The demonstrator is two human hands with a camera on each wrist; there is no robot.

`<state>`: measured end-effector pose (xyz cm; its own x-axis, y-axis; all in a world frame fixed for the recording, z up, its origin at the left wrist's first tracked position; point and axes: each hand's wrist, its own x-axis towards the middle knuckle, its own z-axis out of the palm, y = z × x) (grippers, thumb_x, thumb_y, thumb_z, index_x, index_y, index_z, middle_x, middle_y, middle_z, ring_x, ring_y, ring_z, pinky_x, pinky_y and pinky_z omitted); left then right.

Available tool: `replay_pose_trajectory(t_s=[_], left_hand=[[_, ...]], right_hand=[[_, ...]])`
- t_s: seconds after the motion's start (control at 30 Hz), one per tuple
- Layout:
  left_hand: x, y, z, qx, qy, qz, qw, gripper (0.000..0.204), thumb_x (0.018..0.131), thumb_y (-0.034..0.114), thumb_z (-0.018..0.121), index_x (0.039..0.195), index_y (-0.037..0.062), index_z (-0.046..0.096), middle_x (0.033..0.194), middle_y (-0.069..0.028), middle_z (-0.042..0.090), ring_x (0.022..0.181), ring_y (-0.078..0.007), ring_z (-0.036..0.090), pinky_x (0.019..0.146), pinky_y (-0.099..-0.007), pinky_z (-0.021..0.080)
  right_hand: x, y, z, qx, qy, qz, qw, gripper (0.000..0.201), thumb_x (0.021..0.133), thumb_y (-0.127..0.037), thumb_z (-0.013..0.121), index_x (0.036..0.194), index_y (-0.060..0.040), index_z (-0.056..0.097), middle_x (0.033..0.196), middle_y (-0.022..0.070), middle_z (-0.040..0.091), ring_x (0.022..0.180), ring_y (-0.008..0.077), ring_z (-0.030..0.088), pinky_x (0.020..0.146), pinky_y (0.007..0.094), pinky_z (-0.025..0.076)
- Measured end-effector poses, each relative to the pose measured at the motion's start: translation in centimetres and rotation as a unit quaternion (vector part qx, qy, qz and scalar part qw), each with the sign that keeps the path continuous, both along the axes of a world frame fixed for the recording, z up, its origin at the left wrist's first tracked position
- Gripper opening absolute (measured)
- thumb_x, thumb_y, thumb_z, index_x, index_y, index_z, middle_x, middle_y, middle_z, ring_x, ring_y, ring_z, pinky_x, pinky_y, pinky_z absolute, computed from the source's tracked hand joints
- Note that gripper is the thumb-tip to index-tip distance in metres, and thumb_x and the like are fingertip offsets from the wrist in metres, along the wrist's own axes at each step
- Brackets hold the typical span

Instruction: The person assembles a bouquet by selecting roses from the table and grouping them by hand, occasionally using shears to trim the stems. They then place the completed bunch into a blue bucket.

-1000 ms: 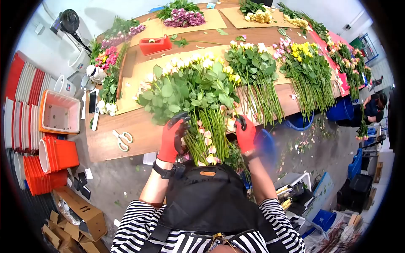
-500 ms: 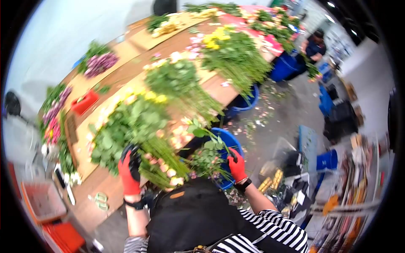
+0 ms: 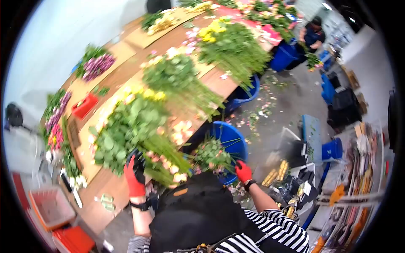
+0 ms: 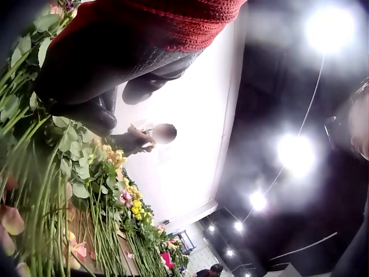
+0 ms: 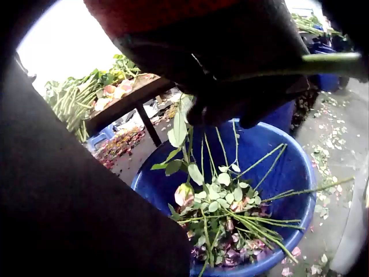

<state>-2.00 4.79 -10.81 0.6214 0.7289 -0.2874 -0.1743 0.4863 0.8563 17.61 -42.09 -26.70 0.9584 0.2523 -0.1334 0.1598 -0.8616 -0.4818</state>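
Observation:
My left hand (image 3: 135,173), in a red and black glove, rests against the near edge of a bunch of pale roses (image 3: 126,126) on the table; in the left wrist view the black fingers (image 4: 86,98) lie bent over leaves and stems. My right hand (image 3: 243,172) is at the near right rim of a blue bucket (image 3: 245,147). Seen in the right wrist view, its fingers (image 5: 202,109) curl round a green stem (image 5: 331,64). Leaves and a pink rose (image 5: 184,195) hang below that hand. Cut stems and petals lie in the bucket.
More flower bunches, including a yellow one (image 3: 232,46), lie along the table (image 3: 90,206). A red dispenser (image 3: 85,105) and green-handled scissors (image 3: 107,201) are there too. Another person (image 3: 313,36) stands beyond the far end. Petals (image 3: 265,101) litter the floor.
My right hand has moved from the rose bunch to the bucket, and has lowered slightly with a leafy stem. The left hand stays at the bunch. The head view has turned right.

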Motion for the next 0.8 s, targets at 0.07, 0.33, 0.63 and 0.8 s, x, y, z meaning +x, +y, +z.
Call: replay_pose_trajectory(t_s=[0.07, 0.33, 0.63, 0.8], left_hand=[[-1.0, -0.7, -0.1, 0.090, 0.019, 0.024, 0.995, 0.035, 0.100, 0.024, 0.046, 0.126, 0.0038, 0.058, 0.117, -0.0053, 0.064, 0.098, -0.0140, 0.060, 0.083, -0.0275, 0.046], [-4.8, -0.3, -3.1, 0.148, 0.088, 0.084, 0.981, 0.031, 0.098, 0.025, 0.050, 0.122, 0.0098, 0.062, 0.110, -0.0021, 0.067, 0.088, -0.0122, 0.060, 0.073, -0.0239, 0.044], [-4.7, -2.0, 1.6, 0.070, 0.072, 0.085, 0.991, 0.031, 0.098, 0.025, 0.048, 0.122, 0.0084, 0.059, 0.112, -0.0030, 0.066, 0.090, -0.0134, 0.061, 0.075, -0.0249, 0.046], [-4.2, -1.9, 1.5, -0.012, 0.016, 0.101, 0.995, 0.031, 0.098, 0.022, 0.049, 0.122, 0.0062, 0.059, 0.114, -0.0047, 0.065, 0.093, -0.0156, 0.062, 0.078, -0.0264, 0.047]], right_hand=[[1.0, 2.3, -1.5, 0.022, -0.092, 0.054, 0.994, 0.041, 0.083, -0.030, 0.064, 0.120, -0.0131, 0.062, 0.109, 0.0128, 0.065, 0.101, 0.0318, 0.059, 0.087, 0.0439, 0.044], [-0.7, 25.9, 14.1, 0.163, -0.146, 0.336, 0.916, 0.036, 0.077, -0.025, 0.070, 0.110, -0.0110, 0.065, 0.108, 0.0100, 0.061, 0.105, 0.0312, 0.054, 0.094, 0.0440, 0.037], [-4.1, 39.0, 10.9, 0.071, -0.184, 0.380, 0.904, 0.032, 0.068, -0.028, 0.073, 0.093, -0.0116, 0.060, 0.103, 0.0104, 0.054, 0.100, 0.0309, 0.050, 0.088, 0.0454, 0.037], [-3.1, 36.8, 11.0, 0.372, 0.087, 0.263, 0.886, 0.035, 0.080, -0.014, 0.070, 0.110, -0.0047, 0.057, 0.108, 0.0149, 0.061, 0.102, 0.0327, 0.057, 0.088, 0.0424, 0.046]])
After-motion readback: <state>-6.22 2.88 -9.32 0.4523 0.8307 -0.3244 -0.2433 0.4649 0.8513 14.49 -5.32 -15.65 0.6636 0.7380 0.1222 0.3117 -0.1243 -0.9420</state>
